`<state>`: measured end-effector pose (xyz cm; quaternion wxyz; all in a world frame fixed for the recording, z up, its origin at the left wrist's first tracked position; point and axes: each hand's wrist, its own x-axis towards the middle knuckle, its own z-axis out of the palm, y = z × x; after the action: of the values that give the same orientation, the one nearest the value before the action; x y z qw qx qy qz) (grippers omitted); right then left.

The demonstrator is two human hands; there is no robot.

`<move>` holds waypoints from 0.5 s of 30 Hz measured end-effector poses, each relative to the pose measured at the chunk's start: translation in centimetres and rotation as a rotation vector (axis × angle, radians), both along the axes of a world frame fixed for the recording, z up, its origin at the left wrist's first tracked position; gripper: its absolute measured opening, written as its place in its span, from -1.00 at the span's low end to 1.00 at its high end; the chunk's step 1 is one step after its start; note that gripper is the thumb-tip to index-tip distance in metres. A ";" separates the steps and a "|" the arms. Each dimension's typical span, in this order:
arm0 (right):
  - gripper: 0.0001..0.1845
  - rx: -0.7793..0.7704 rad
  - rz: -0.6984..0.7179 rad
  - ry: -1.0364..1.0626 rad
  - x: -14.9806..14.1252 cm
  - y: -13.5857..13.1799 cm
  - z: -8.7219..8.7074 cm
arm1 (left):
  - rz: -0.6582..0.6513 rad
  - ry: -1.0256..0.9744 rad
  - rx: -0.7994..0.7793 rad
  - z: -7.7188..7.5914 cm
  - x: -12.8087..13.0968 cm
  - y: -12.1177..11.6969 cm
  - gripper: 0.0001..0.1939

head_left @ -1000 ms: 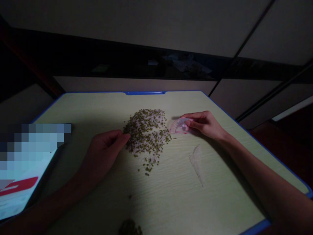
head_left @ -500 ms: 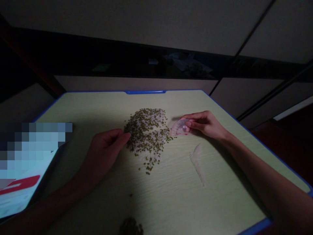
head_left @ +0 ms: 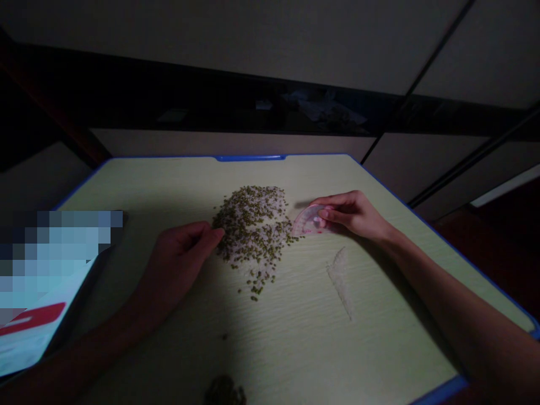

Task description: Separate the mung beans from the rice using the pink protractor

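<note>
A mixed pile of small green beans and white grains (head_left: 257, 230) lies on the pale wood-grain table (head_left: 291, 349). At its left edge is my left hand (head_left: 185, 247), thumb and forefinger pinched together; whatever they hold, if anything, is too small to make out. My right hand (head_left: 352, 214), right of the pile, grips a clear protractor with pinkish markings (head_left: 307, 221) between thumb and fingers. The protractor's left end reaches the pile's right edge. Nearer me, below the right hand, a thin streak of white grains (head_left: 341, 281) lies apart.
A small heap of green beans (head_left: 225, 391) sits at the near edge, with one bean (head_left: 225, 336) beyond it. On the left stands a lit screen (head_left: 37, 326), partly pixelated. Blue edging (head_left: 251, 158) rims the table, and pale panels (head_left: 236, 39) rise behind it.
Both hands, the protractor and the grains hold nearly the same places. Only a very slight shift of the whole view shows.
</note>
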<state>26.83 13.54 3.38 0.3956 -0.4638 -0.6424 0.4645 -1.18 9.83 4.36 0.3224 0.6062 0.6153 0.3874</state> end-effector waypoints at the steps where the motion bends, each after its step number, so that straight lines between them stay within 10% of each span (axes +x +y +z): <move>1: -0.67 -0.001 0.004 -0.008 0.0 -0.1 0.0 | 0.001 0.001 -0.004 0.0 0.0 0.0 -0.66; 15: -0.69 -0.073 0.037 0.030 0.3 0.0 -0.2 | -0.007 0.000 -0.011 0.3 0.1 0.0 -0.66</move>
<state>27.09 13.58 3.21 0.3794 -0.4589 -0.6274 0.5019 -1.12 9.81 4.62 0.3271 0.6067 0.6152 0.3826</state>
